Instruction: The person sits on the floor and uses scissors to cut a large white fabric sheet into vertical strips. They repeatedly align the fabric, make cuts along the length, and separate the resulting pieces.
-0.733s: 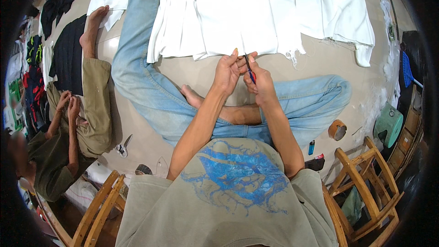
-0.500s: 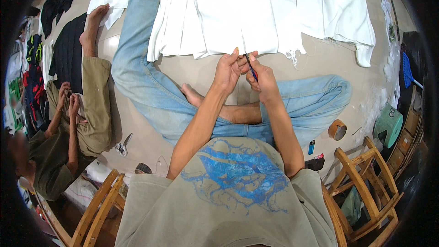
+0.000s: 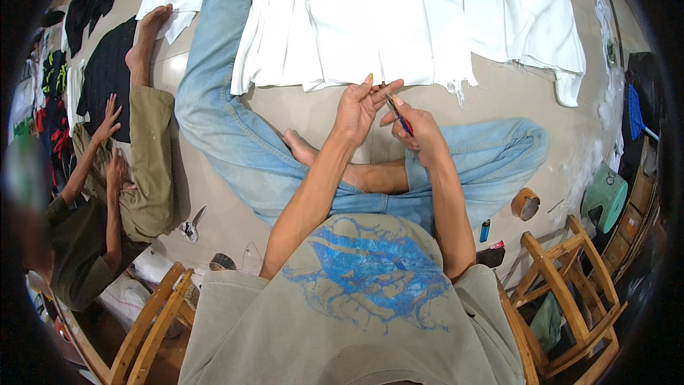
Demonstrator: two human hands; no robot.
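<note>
A white pleated cloth (image 3: 349, 32) is spread on the floor before me, its lower edge toward me. At that edge my left hand (image 3: 358, 110) pinches the hem between thumb and fingers, the index finger stretched to the right. My right hand (image 3: 422, 130) grips small thread snips (image 3: 403, 121) with dark blades and a red and blue handle. Their tip points up and left, just below the left fingertips and apart from the cloth. Loose white threads (image 3: 459, 89) hang from the cloth's right corner.
Another white cloth (image 3: 527, 21) lies at the right. On the left a co-worker (image 3: 85, 235) sits by a black cloth (image 3: 107, 85). Scissors (image 3: 191, 225), a blue lighter (image 3: 485, 230), a brown round object (image 3: 526, 204), a wooden stool (image 3: 570, 292) and a green stool (image 3: 604, 197) stand around me.
My right hand has drawn the snips down and right, away from the hem. My left hand stays almost in place. The co-worker's hands have moved apart, one reaching up toward the black cloth.
</note>
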